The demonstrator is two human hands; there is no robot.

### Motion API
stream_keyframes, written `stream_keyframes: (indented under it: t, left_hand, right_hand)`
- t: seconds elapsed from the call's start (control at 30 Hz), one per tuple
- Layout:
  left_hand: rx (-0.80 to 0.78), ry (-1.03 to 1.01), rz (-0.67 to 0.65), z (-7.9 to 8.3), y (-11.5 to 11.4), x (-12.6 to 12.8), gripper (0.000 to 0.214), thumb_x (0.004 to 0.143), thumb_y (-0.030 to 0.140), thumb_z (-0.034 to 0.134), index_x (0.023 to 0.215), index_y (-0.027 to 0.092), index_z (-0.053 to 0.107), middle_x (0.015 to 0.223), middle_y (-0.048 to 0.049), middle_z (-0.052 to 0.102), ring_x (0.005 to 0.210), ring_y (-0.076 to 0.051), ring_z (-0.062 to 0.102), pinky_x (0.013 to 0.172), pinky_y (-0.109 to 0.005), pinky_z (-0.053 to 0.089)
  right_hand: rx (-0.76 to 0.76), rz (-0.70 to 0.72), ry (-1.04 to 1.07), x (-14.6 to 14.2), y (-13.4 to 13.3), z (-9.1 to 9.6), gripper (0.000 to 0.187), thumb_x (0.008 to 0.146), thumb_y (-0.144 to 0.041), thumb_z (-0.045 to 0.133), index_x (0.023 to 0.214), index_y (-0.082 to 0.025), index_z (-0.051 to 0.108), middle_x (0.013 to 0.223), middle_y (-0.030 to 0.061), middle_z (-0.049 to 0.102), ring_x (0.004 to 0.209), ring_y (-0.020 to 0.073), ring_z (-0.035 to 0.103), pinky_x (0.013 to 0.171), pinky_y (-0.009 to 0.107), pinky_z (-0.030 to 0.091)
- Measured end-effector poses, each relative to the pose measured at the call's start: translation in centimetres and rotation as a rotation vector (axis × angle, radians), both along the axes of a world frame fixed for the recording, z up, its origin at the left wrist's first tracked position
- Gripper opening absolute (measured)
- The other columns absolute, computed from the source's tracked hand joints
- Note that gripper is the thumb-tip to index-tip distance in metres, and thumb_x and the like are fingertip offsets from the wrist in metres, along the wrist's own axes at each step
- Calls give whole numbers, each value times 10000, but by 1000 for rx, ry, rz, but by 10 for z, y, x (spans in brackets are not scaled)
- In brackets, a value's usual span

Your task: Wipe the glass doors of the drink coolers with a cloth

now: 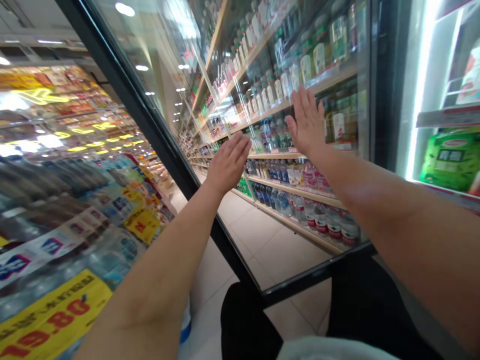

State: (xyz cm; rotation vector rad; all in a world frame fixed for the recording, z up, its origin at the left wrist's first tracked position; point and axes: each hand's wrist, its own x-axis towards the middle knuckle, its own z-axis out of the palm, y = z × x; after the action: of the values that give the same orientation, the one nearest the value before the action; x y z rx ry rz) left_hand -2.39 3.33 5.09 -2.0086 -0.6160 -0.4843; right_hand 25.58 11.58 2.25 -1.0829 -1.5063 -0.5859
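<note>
A tall glass door [270, 255] in a black frame [134, 100] stands swung out in front of me, tilted in the view. My right hand [307, 122] is raised against the glass, palm forward and fingers stretched. Lower and to the left, my left hand [229, 162] is also at the glass, its fingers straight and lying together. Neither hand holds anything. Whether the left palm fully touches the pane is hidden. Rows of drink bottles [279, 90] on shelves show in the glass, through it or as a reflection.
At right is a lit cooler opening with a green package [450, 157] on a shelf. Packs of bottled drinks [127, 245] are stacked at left, with a yellow price sign [52, 315] in front. Beneath the door, my legs [247, 325] stand close to its lower frame.
</note>
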Motion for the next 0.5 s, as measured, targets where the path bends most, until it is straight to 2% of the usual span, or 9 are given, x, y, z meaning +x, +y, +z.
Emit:
stream_keyframes:
  t: [0.07,0.2,0.27,0.33,0.43,0.5]
  left_hand:
    - [9,-20,2,10,-2,-3,503,1063,189,295,1545,168,438,1587,-110,467,1556,-256,275,1300,-467,244]
    - [128,-212,28,34,-2,-8,536,1028,180,380,1563,162,408,1645,-124,372,1573,-280,228,1304,-517,205]
    - [180,-275,44,32,-2,-7,566,1003,155,396,1569,158,395,1650,-130,359,1574,-284,224,1302,-528,203]
    - [196,-255,59,20,-4,-2,582,981,153,415,1562,146,402,1634,-137,386,1567,-288,245,1298,-523,224]
    - [129,-111,80,4,-10,3,572,962,224,495,1529,154,462,1604,-134,436,1555,-323,270,1283,-535,259]
    - [65,-47,92,8,-15,2,539,968,270,525,1501,195,508,1598,-113,450,1549,-334,284,1283,-554,246]
  right_hand:
    - [1,1,3,0,1,-1,647,1083,-454,232,1664,-173,196,1733,71,147,1608,280,148,1282,606,198]
    - [10,16,20,0,1,-3,635,1086,-461,218,1662,-194,203,1731,60,159,1609,262,147,1294,585,177]
    - [22,27,22,0,1,-3,637,1087,-465,208,1662,-190,201,1731,63,159,1609,263,144,1297,584,165]
    - [21,27,13,1,0,-3,643,1082,-457,212,1663,-181,195,1732,68,155,1609,277,142,1291,603,172]
    - [1,18,-8,2,-1,-1,652,1068,-440,233,1665,-179,192,1733,73,157,1608,292,146,1284,618,191]
    - [-3,8,-13,2,-1,0,659,1063,-437,245,1663,-168,197,1732,82,161,1608,295,146,1285,614,192]
